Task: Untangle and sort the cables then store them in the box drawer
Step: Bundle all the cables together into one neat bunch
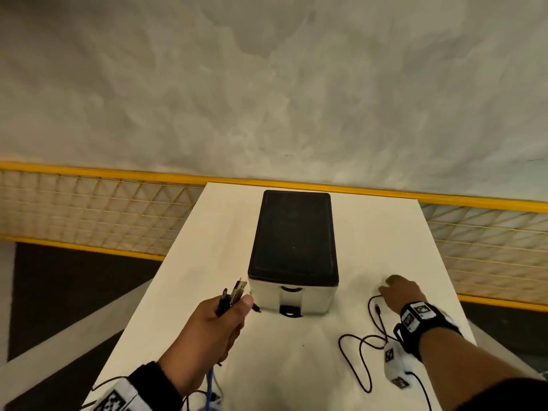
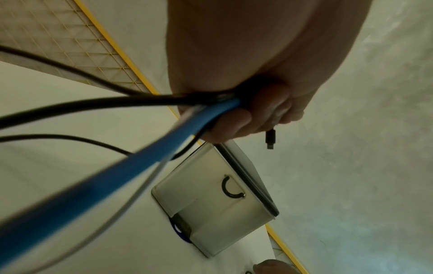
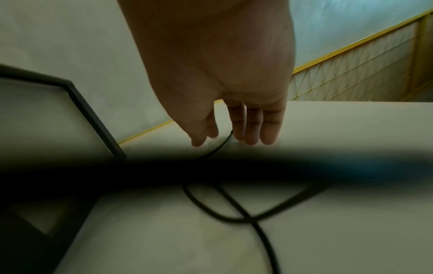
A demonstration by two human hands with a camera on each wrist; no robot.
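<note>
A white drawer box (image 1: 292,298) with a black lid (image 1: 293,235) stands mid-table, its drawer front (image 2: 211,200) closed. My left hand (image 1: 219,321) hovers just left of the box and grips a bundle of cables (image 2: 164,103): a blue one (image 2: 131,165), black ones and a grey one, with their plugs (image 1: 234,292) sticking up past my thumb. A thin black cable (image 1: 364,348) lies looped on the table right of the box. My right hand (image 1: 400,292) reaches down over its far end, fingers (image 3: 250,128) straight, tips at the cable (image 3: 220,146).
The white table (image 1: 207,247) ends at a far edge close behind the box. Beyond it runs a yellow-framed mesh fence (image 1: 98,209) and a pale wall. Slack from the held cables hangs off the near table edge at bottom left.
</note>
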